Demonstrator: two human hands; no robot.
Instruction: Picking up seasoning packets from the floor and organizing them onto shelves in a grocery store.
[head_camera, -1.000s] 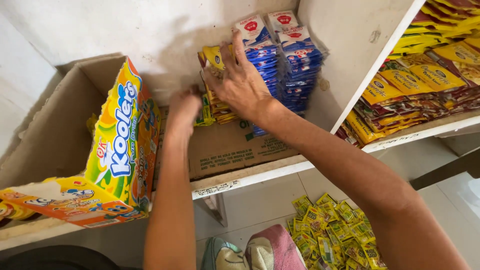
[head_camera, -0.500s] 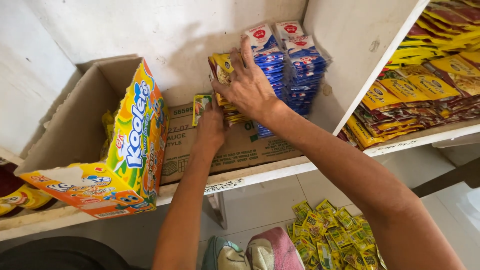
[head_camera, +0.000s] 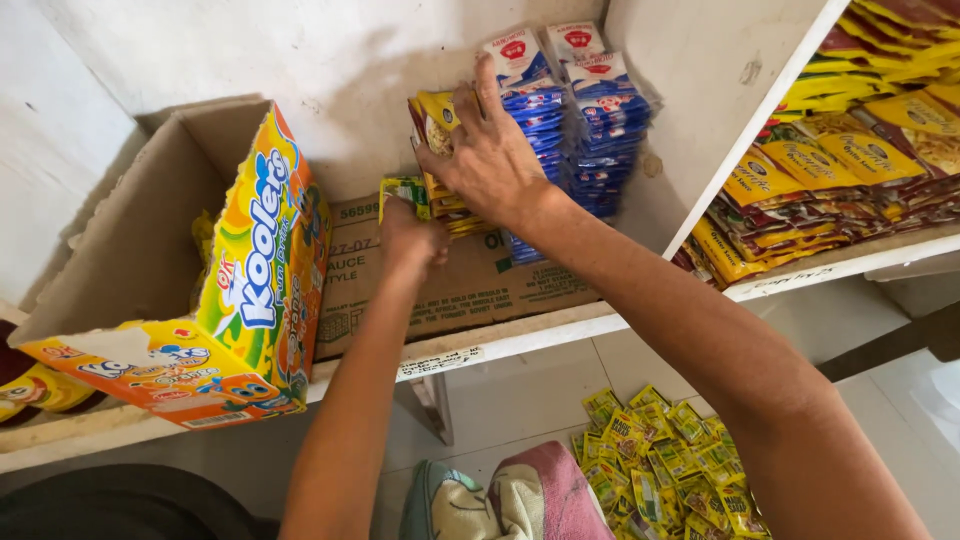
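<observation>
Up on the shelf (head_camera: 520, 335), the right hand (head_camera: 490, 160) lies spread flat, fingers apart, its palm pressed against the front of a standing stack of yellow sachets (head_camera: 438, 125). The fingertips reach over the top edge of that stack and touch the neighbouring row of blue sachets (head_camera: 590, 130), which stand in two tall packs against the white back wall. So this grip is wide apart and pressing rather than clamped on anything.

Lower and to the left, the left hand (head_camera: 410, 240) is curled into a closed grip around a small green-and-yellow sachet (head_camera: 405, 190), whose upper end pokes out above the knuckles. That sachet sits just beside the bottom left corner of the yellow stack, touching or nearly touching it; which one cannot be told. Both hands are close together, the left just below the right.

Under the stacks lies a flattened brown cardboard sheet (head_camera: 470, 285) covering the shelf board. Left of the hands stands an open cardboard box (head_camera: 130, 240) with a bright yellow printed drink carton (head_camera: 260, 270) leaning in its mouth. Right of a white divider, a second shelf bay holds yellow and red packets (head_camera: 850, 170) in overlapping rows. Down on the floor lies a loose heap of small green-yellow sachets (head_camera: 660, 465), beside a pink and green cloth (head_camera: 510, 500).
</observation>
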